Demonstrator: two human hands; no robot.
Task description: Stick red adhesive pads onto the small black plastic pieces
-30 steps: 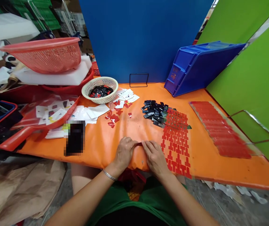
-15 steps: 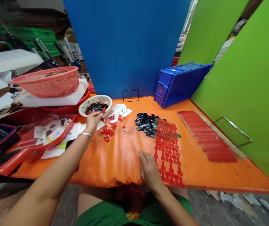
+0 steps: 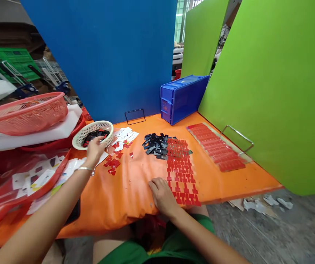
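My left hand (image 3: 96, 149) is at the near right rim of a cream basket (image 3: 77, 138) holding black and red pieces (image 3: 93, 135). Its fingers are bent together over the basket's edge; whether anything is between them is too small to tell. On the orange table my right hand (image 3: 161, 192) rests with curled fingers beside a clear sheet of red T-shaped stickers (image 3: 185, 178); nothing shows in it. A heap of black pieces (image 3: 156, 145) lies against the sheet's upper left. Loose red pieces (image 3: 112, 164) lie near my left hand.
A blue crate (image 3: 186, 97) stands at the back, with a black wire stand (image 3: 134, 116) to its left. Another red sheet (image 3: 218, 148) and a metal wire stand (image 3: 238, 137) are at the right. A pink basket (image 3: 28, 112) and a red tray (image 3: 47, 183) are at the left.
The camera view has turned right, so things appear further left. A red piece seen at my left fingertips earlier no longer shows there. My right fingers look more curled.
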